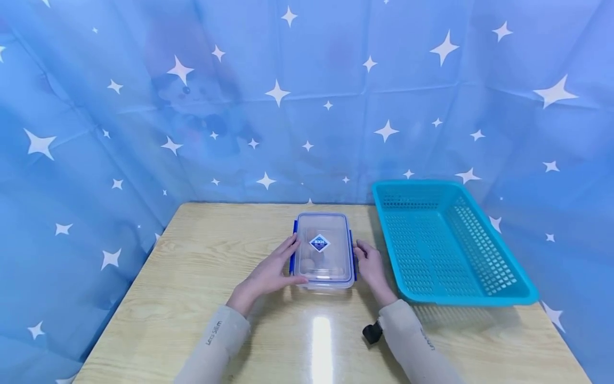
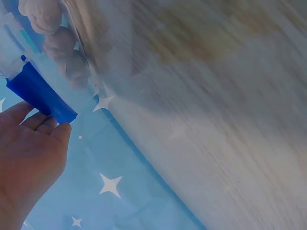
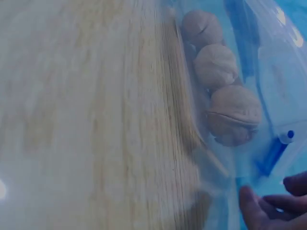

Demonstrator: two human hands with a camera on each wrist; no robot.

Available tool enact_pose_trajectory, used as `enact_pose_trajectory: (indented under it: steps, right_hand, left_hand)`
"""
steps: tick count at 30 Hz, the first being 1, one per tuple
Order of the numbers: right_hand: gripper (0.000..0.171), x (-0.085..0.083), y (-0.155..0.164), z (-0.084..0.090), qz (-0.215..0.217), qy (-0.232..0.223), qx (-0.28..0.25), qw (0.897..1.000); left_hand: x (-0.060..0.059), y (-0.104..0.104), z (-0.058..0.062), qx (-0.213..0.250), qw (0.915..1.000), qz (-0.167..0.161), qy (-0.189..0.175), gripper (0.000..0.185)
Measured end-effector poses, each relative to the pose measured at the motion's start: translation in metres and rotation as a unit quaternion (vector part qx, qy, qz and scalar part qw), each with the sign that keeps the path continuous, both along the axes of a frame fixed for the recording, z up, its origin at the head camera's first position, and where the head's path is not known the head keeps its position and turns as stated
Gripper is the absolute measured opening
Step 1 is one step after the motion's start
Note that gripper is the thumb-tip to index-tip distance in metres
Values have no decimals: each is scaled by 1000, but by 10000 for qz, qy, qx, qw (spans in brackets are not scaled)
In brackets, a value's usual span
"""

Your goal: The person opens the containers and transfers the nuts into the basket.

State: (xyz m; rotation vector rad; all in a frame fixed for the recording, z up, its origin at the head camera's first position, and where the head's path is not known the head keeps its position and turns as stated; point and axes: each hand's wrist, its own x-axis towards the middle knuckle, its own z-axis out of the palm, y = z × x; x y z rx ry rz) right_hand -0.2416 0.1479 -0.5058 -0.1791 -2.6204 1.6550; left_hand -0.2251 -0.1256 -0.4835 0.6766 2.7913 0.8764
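A clear plastic box (image 1: 322,250) with a lid, blue side clips and a diamond label stands on the wooden table (image 1: 201,298). Walnuts (image 3: 225,91) lie inside it (image 2: 57,43). My left hand (image 1: 271,272) rests against the box's left side, its straight fingers touching the blue clip (image 2: 41,93). My right hand (image 1: 370,264) is at the box's right side, with fingertips (image 3: 254,208) next to the other blue clip (image 3: 273,153). Neither hand visibly curls round anything.
An empty teal mesh basket (image 1: 479,290) sits on the table right of the box. Blue star-patterned cloth (image 1: 288,106) walls off the back and both sides. A small black object (image 1: 371,333) is by my right wrist.
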Motion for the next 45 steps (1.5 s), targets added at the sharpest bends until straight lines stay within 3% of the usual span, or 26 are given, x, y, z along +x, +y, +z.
enact_pose_trajectory:
  steps: [11,19,37,45]
  right_hand:
    - [57,15,0,5,380,478,-320,9976]
    - [69,24,1,4,771,443,-655,9939]
    - [122,33,1,-2,1638,542,185,9848]
    - [128,33,-2,0,1811,631,284,9810]
  left_hand:
    - [-1,0,0,-61,10000,22,22,102]
    - [-1,-1,-1,-64,10000,9,3,102]
    - [0,1,0,12,10000,45,-17,101]
    - [1,1,0,109,9998,115,-124,102]
